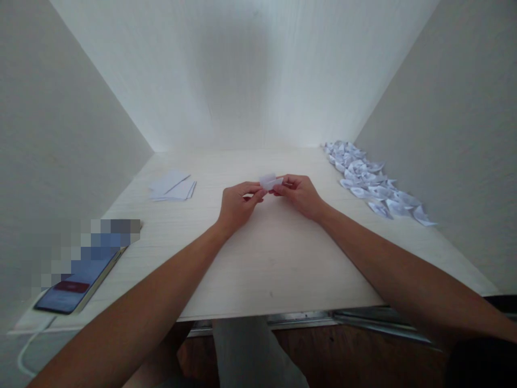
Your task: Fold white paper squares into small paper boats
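Observation:
Between both hands, above the middle of the table, is a small piece of folded white paper (270,182). My left hand (239,203) pinches its left side between thumb and fingers. On the right side, my right hand (299,195) grips the same paper, thumb and fingers closed on it. The paper's exact fold is too small to make out. To the left lies a loose stack of flat white paper sheets (172,185). At the right, a long heap of folded white paper pieces (363,175) stretches along the side wall.
A phone (86,275), partly pixelated, rests at the table's left front, with a white cable (30,345) running off the edge. Pale walls stand at the back (258,70) and both sides of the white table (266,269). My legs are below its front edge.

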A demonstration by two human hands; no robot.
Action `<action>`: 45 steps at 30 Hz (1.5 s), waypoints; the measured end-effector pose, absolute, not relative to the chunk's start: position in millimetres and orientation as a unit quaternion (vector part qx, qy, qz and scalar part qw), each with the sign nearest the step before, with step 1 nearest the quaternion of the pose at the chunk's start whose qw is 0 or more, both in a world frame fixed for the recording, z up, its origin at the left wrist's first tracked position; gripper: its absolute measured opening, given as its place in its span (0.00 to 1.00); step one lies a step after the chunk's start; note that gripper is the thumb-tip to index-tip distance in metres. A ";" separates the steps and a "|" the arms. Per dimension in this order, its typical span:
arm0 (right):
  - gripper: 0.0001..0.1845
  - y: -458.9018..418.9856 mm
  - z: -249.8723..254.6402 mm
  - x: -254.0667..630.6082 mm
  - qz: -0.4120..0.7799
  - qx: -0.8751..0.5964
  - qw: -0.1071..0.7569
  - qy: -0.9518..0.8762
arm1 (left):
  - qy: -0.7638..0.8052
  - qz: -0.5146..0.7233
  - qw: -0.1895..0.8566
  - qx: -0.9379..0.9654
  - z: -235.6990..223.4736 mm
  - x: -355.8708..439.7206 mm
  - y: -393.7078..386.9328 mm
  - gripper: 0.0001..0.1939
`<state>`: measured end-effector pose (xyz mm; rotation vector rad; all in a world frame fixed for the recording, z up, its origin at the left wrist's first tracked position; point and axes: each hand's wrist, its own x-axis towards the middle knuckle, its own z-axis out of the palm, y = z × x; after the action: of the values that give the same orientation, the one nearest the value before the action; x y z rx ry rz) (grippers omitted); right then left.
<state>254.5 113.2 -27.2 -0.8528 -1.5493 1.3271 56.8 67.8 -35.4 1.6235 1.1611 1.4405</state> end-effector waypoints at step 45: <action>0.23 95.9 -25.5 249.3 0.553 -0.313 0.463 -0.618 | 0.439 0.586 0.434 0.525 -25.1 58.7 65.6 0.22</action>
<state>249.3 95.9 -25.5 -0.7688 -1.5198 1.3601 58.7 65.6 -25.1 1.3076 1.0936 1.4590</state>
